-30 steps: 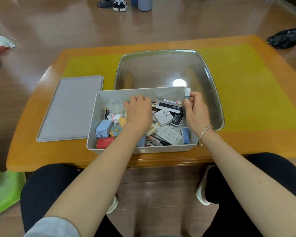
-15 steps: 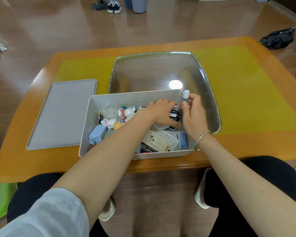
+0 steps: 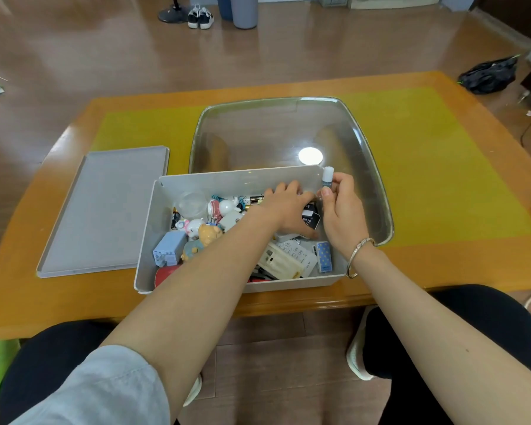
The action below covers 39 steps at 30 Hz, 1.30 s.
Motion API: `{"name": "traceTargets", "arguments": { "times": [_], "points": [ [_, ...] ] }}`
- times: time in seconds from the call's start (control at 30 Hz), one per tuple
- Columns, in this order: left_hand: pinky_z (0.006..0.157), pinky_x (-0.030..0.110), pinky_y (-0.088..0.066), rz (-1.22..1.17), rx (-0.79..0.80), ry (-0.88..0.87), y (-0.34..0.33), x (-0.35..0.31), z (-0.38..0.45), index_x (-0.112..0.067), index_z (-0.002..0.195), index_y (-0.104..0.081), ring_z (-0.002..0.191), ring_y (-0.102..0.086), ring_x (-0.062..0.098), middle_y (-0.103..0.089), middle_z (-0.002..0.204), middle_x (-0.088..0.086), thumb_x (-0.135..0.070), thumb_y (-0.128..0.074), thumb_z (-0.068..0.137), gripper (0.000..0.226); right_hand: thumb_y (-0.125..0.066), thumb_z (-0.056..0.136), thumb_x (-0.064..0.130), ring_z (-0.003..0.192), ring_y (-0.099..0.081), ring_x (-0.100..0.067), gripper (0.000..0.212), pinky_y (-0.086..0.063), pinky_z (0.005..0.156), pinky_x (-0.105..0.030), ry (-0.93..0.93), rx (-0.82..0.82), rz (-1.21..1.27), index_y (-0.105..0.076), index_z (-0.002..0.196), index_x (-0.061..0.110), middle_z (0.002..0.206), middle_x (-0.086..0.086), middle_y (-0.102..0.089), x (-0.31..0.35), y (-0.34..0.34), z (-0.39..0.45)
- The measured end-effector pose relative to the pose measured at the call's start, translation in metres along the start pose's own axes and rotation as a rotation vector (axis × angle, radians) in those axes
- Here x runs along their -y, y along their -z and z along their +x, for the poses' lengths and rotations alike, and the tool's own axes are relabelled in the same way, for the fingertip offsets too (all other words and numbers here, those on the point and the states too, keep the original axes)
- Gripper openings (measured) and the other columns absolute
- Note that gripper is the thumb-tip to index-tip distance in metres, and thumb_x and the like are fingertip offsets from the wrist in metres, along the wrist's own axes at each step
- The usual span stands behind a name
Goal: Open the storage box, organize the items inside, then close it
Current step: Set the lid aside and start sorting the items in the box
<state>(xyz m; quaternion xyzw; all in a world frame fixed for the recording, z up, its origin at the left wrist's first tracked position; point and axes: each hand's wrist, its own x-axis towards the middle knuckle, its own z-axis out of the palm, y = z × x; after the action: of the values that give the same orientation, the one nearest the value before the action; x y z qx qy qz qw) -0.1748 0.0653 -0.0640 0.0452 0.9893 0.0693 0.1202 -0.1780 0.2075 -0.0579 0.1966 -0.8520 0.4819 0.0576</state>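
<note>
The grey lid [image 3: 105,210] lies flat on the table [image 3: 442,256] at nine o'clock of the open storage box [image 3: 147,256], whose left half is crowded with a blue charger [image 3: 169,251] and small figurines [image 3: 210,234]. The left hand [image 3: 284,210] reaches across to the box's far right corner, fingers curled down onto a black-and-white packet [image 3: 310,219]; whether they grip it cannot be told. At three o'clock, just beside it, the right hand [image 3: 342,207] pinches a small white-capped vial [image 3: 327,177] upright over the box's rim, the clear tray [image 3: 377,185] behind.
</note>
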Motion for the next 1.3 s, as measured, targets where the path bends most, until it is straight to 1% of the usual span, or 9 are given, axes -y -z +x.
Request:
{"name": "traceTargets", "arguments": {
  "times": [0.27, 0.43, 0.53, 0.7, 0.83, 0.9, 1.03, 1.2, 1.3],
  "points": [
    [0.1, 0.047, -0.028, 0.044, 0.001, -0.006, 0.0, 0.007, -0.01, -0.032, 0.134, -0.041, 0.123, -0.034, 0.029, -0.039, 0.134, 0.005, -0.068, -0.061, 0.072, 0.074, -0.04, 0.098, 0.017, 0.073, -0.053, 0.005, 0.017, -0.039, 0.056, -0.005, 0.022, 0.004, -0.025, -0.042, 0.115, 0.018, 0.089, 0.013, -0.053, 0.0, 0.0, 0.001],
    [0.088, 0.041, -0.03, 0.01, -0.042, -0.034, 0.008, 0.012, -0.027, -0.026, 0.095, -0.052, 0.108, -0.043, 0.026, -0.05, 0.103, 0.0, -0.036, -0.06, 0.081, 0.019, -0.04, 0.098, 0.019, 0.072, -0.052, 0.001, 0.017, -0.036, 0.055, -0.01, 0.039, 0.012, -0.031, -0.042, 0.115, 0.019, 0.09, 0.016, -0.052, 0.0, 0.001, 0.0],
    [0.078, 0.035, -0.034, -0.092, -0.046, -0.089, 0.006, 0.021, -0.045, -0.026, 0.085, -0.053, 0.096, -0.049, 0.021, -0.053, 0.091, -0.004, -0.031, -0.057, 0.083, 0.006, -0.039, 0.098, 0.019, 0.077, -0.053, 0.004, 0.018, -0.037, 0.059, -0.003, 0.038, 0.012, -0.019, -0.042, 0.116, 0.016, 0.097, 0.012, -0.054, -0.001, 0.0, 0.0],
    [0.087, 0.036, -0.039, -0.083, -0.013, -0.119, 0.01, 0.027, -0.053, -0.026, 0.096, -0.066, 0.1, -0.048, 0.017, -0.056, 0.104, -0.004, -0.055, -0.05, 0.089, 0.033, -0.039, 0.098, 0.019, 0.081, -0.054, -0.003, 0.019, -0.039, 0.06, -0.007, 0.033, -0.001, 0.004, -0.043, 0.116, 0.015, 0.1, 0.008, -0.057, -0.002, 0.0, 0.0],
    [0.081, 0.035, -0.03, -0.062, -0.178, -0.125, 0.014, 0.014, -0.033, -0.017, 0.088, -0.049, 0.102, -0.046, 0.025, -0.052, 0.104, 0.005, -0.031, -0.041, 0.097, 0.019, -0.04, 0.098, 0.018, 0.08, -0.054, -0.003, 0.02, -0.038, 0.062, -0.003, 0.028, -0.005, 0.018, -0.043, 0.117, 0.012, 0.099, 0.007, -0.056, -0.003, -0.001, -0.001],
    [0.078, 0.035, -0.032, -0.111, -0.146, -0.115, 0.012, 0.005, -0.019, -0.016, 0.094, -0.044, 0.105, -0.047, 0.03, -0.05, 0.106, 0.007, -0.025, -0.043, 0.095, 0.009, -0.04, 0.098, 0.016, 0.078, -0.052, 0.001, 0.02, -0.037, 0.061, -0.002, 0.026, -0.006, 0.024, -0.043, 0.117, 0.011, 0.097, 0.007, -0.056, -0.002, -0.001, -0.001],
    [0.103, 0.048, -0.033, -0.017, 0.013, -0.054, 0.001, -0.004, 0.001, -0.019, 0.14, -0.035, 0.129, -0.036, 0.029, -0.038, 0.144, 0.007, -0.046, -0.051, 0.089, 0.06, -0.04, 0.098, 0.016, 0.073, -0.052, 0.006, 0.02, -0.035, 0.058, -0.002, 0.017, -0.002, 0.011, -0.043, 0.117, 0.013, 0.089, 0.012, -0.054, -0.002, -0.001, 0.0],
    [0.102, 0.051, -0.031, 0.024, -0.005, -0.026, -0.006, -0.002, 0.006, -0.022, 0.137, -0.037, 0.126, -0.035, 0.031, -0.042, 0.135, 0.011, -0.065, -0.055, 0.077, 0.076, -0.039, 0.098, 0.017, 0.077, -0.053, -0.006, 0.02, -0.036, 0.058, -0.008, 0.013, 0.001, -0.018, -0.043, 0.118, 0.014, 0.094, 0.008, -0.055, -0.002, -0.001, 0.001],
    [0.104, 0.051, -0.03, 0.029, 0.023, -0.017, -0.006, -0.002, 0.004, -0.026, 0.137, -0.038, 0.125, -0.033, 0.031, -0.039, 0.132, 0.011, -0.072, -0.057, 0.072, 0.082, -0.039, 0.098, 0.02, 0.073, -0.054, -0.001, 0.019, -0.037, 0.057, -0.011, 0.006, 0.008, -0.042, -0.042, 0.117, 0.018, 0.088, 0.015, -0.053, -0.004, -0.002, 0.001]
  ]
}}
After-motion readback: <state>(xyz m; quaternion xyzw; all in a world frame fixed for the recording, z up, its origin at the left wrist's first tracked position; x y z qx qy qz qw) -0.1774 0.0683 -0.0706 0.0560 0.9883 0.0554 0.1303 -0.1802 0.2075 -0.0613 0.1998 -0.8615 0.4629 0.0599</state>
